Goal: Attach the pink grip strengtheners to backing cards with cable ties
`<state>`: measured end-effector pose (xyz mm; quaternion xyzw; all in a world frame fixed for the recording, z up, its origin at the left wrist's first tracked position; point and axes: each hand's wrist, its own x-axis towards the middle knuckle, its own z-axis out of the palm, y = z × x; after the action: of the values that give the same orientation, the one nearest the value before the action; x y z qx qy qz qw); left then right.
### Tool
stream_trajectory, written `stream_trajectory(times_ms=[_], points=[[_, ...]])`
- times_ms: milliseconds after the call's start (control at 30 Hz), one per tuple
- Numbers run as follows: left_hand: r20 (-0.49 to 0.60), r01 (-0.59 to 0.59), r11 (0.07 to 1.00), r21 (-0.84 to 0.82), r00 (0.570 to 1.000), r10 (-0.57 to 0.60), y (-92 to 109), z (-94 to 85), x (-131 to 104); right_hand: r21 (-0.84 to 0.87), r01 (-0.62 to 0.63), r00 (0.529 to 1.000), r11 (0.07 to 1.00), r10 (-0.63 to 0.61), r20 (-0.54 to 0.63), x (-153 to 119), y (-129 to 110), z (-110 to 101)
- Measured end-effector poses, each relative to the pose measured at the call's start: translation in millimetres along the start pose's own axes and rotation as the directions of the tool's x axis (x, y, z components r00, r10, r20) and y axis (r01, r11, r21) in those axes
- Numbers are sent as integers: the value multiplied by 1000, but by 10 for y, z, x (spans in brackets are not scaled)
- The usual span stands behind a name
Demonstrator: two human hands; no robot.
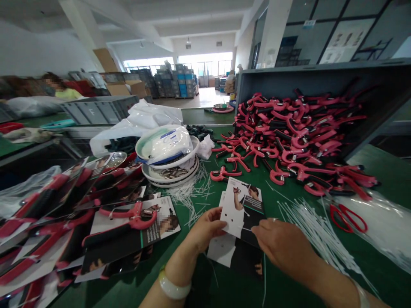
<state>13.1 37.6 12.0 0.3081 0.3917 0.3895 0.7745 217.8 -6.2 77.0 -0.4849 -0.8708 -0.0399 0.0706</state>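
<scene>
Printed card held up over another card, toward the worktop's near edge.
Your left hand pinches its left edge in the fingers, likely steadying its punched holes; your right hand's fingers seem to grasp a thin white tie against it. Loose ties fan rightward within reach; toward the far right corner, a grey crate opens your way, apparently keeping pink hand grips handy.
</scene>
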Motion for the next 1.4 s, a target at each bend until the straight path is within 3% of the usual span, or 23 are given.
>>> stream_trajectory(times_ms=[133, 433, 600, 733, 833, 900, 1033, 1133, 1267, 1400], points=[[-18, -15, 995, 96, 1000, 17, 5, 16, -24, -191, 71, 997, 979, -77, -27, 1, -38, 22], [-64, -52, 984, 168, 996, 64, 33, 41, -50, -235, 241, 961, 942, -265, -78, 53, -2, -100], [-65, -72, 971, 229, 994, 89, 82, 109, -118, -260, 252, 957, 932, -281, -80, 125, -35, -93], [-25, 44, 998, 40, 999, -43, 32, 127, -105, -266, 267, 949, 926, -300, -94, 179, -75, 82], [-32, 147, 974, -170, 987, -155, -38, 148, -55, -259, 247, 932, 934, -302, -199, 169, -33, 269], [-64, 152, 966, -210, 984, -169, -85, 171, -25, -242, 234, 909, 942, -300, -289, 139, 36, 372], [-96, 149, 988, -33, 984, -151, -174, 216, -10, -191, 318, 822, 929, -371, -433, 43, 185, 491], [1, 148, 963, 224, 988, -153, -222, 228, -20, -178, 348, 790, 920, -390, -472, -42, 235, 542], [100, 113, 884, 453, 979, -177, -241, 222, -15, -158, 295, 820, 942, -335, -464, -164, 194, 558], [88, 107, 901, 421, 983, -159, -243, 233, -5, -88, 154, 909, 984, -176, -377, -319, 6, 460]])
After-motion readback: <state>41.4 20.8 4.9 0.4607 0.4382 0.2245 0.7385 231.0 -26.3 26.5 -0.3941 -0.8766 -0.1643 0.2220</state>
